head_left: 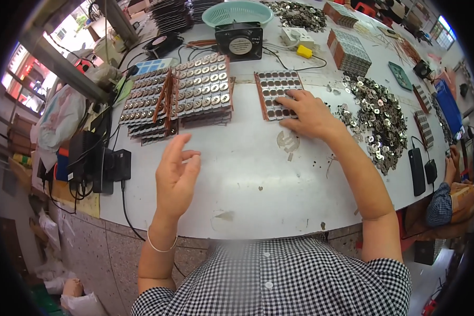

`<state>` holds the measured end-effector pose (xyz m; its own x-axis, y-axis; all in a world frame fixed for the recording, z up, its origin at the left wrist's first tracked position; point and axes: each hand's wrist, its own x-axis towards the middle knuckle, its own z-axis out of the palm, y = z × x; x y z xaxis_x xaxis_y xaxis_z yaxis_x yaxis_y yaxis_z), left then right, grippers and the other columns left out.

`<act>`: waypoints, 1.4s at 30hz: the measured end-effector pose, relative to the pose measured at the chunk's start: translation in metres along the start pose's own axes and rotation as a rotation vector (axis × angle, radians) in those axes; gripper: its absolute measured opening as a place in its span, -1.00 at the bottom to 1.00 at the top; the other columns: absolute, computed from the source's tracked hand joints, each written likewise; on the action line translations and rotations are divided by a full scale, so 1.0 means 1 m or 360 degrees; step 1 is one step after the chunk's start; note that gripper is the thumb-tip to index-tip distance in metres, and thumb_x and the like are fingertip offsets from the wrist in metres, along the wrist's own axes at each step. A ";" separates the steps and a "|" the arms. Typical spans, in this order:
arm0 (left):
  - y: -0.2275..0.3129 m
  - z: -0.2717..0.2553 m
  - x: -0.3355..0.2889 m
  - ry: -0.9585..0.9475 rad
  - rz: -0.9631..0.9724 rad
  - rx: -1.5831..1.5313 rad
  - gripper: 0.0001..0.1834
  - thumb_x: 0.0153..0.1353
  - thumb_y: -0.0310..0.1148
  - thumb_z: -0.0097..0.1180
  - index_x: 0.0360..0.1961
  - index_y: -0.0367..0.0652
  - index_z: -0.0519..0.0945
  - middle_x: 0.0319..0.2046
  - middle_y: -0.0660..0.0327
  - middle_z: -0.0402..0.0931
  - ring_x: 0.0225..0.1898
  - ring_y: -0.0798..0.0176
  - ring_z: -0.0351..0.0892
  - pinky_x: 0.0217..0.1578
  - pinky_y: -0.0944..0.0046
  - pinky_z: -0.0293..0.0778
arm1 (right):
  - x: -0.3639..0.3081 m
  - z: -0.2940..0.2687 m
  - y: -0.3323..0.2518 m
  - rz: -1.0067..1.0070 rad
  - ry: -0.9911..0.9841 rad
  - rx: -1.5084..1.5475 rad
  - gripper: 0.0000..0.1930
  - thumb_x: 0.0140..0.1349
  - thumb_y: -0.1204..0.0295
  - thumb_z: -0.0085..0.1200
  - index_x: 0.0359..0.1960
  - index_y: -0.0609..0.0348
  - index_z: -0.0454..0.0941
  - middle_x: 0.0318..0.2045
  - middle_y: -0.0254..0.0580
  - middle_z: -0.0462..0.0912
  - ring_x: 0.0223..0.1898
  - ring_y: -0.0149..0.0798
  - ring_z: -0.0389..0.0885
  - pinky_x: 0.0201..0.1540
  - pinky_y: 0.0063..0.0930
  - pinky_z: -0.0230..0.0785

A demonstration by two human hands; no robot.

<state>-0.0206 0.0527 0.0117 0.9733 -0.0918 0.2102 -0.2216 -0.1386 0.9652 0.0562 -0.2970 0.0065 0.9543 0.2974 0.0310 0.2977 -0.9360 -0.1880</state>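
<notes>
My left hand (pixel 176 181) is raised over the table's near left part, its fingers apart and nothing in them. My right hand (pixel 312 115) lies over the right side of a flat panel (pixel 271 90) with rows of dark round pieces. Its fingers are stretched out across the panel, and the thumb is by the near edge. What the fingertips touch is partly hidden. Left of this panel stand two stacks of similar panels, a right stack (pixel 201 87) and a left stack (pixel 145 100), topped with shiny round metal pieces. A heap of small metal discs (pixel 382 121) spreads to the right.
Behind the panel is a small black fan (pixel 240 43) in front of a green basket (pixel 237 12). A block of stacked panels (pixel 348 51) and a white socket box (pixel 297 37) stand farther back. Black power adapters (pixel 122 164) with cables sit at left. Another person's arm (pixel 451 171) shows at far right.
</notes>
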 end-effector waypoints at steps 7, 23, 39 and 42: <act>0.010 0.021 -0.016 -0.0321 0.0092 0.0185 -0.52 0.38 -0.58 0.11 0.32 -0.34 0.45 0.25 0.09 0.45 0.00 0.28 0.63 -0.04 0.31 0.58 | 0.002 0.013 0.016 -0.0547 0.0737 -0.0560 -0.78 0.31 0.36 0.18 -0.04 0.08 0.61 -0.22 -0.24 0.69 -0.16 -0.12 0.66 -0.12 -0.18 0.45; 0.007 0.059 -0.024 -0.0929 0.0257 0.0964 -0.41 0.26 -0.27 0.29 0.27 -0.28 0.48 0.28 -0.12 0.41 0.27 -0.12 0.42 0.26 -0.09 0.30 | -0.156 0.030 -0.101 -0.0857 0.0293 0.0372 -0.62 -0.01 0.29 0.35 -0.16 0.18 0.61 -0.21 -0.21 0.60 -0.22 -0.25 0.58 -0.26 -0.37 0.48; 0.003 0.116 -0.050 -0.1187 0.0748 0.1553 -0.02 0.13 0.24 0.30 0.44 -0.16 0.36 0.47 -0.25 0.09 0.51 -0.47 -0.10 0.35 -0.58 -0.23 | -0.048 0.029 0.087 0.0466 0.0517 -0.0303 -0.28 0.23 -0.27 0.11 0.41 -0.39 0.43 0.43 0.04 0.31 0.49 0.12 0.16 0.41 0.35 -0.05; 0.001 0.111 -0.055 -0.1162 0.0756 0.1544 -0.03 0.13 0.25 0.29 0.43 -0.17 0.37 0.47 -0.24 0.10 0.51 -0.47 -0.10 0.37 -0.56 -0.22 | -0.036 0.028 0.117 0.0490 0.0568 -0.0375 -0.48 0.32 -0.14 0.07 0.26 -0.33 0.58 0.28 -0.11 0.51 0.32 -0.02 0.41 0.31 0.24 0.20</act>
<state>-0.0813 -0.0516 -0.0165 0.5996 -0.7973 0.0696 -0.7841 -0.5678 0.2507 0.0560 -0.4114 -0.0441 0.9360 -0.0422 0.3494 -0.0389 -0.9991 -0.0163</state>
